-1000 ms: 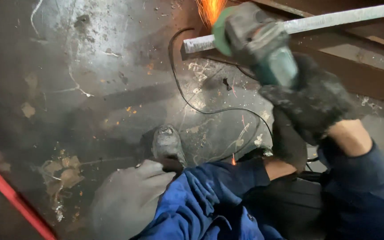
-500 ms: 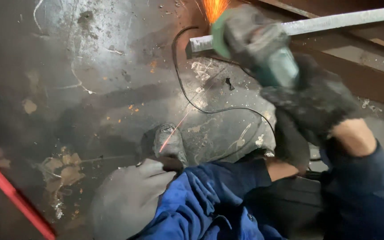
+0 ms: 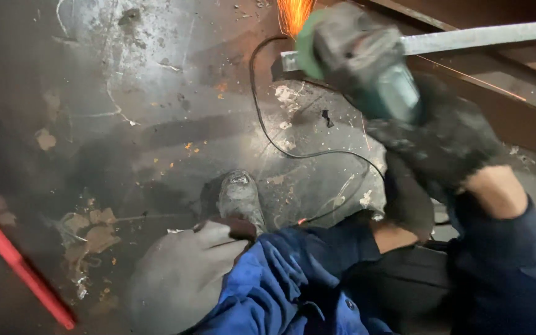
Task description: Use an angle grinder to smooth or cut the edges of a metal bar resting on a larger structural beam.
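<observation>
Head view, grinder: I see the angle grinder point(image 3: 367, 71) at top centre, its long axis slanting from lower right up to upper left, the disc end pointing up-left at the bar.
Head view, bar: the grey metal bar point(image 3: 466, 38) runs nearly level from the right edge toward the centre, tilted slightly down to the left; its cut end meets the grinder's green guard, where orange sparks point(image 3: 294, 13) spray upward.
Right hand: my right hand point(image 3: 448, 139), in a dark, grimy knit glove, is closed around the grinder's body.
Left hand: my left hand point(image 3: 407, 198), also dark-gloved, sits just below the right one; it is partly hidden and blurred, so I cannot tell whether it grips anything.
Materials: the grinder has a teal casing, dusty and blurred; the bar is matte and pale; the floor point(image 3: 156, 93) is dark, scorched and scuffed, speckled with pale debris.
Cable: a thin black cable point(image 3: 280, 142) loops from the grinder down across the floor.
Clothing: blue work sleeves point(image 3: 280, 291) fill the lower frame; a grey dusty knee or pad point(image 3: 181, 279) bulges at lower centre.
Boot: a worn grey boot point(image 3: 240, 198) toe rests on the floor, pointing up-frame.
Red rod: a red rod point(image 3: 20, 267) lies diagonally at the lower left.
</observation>
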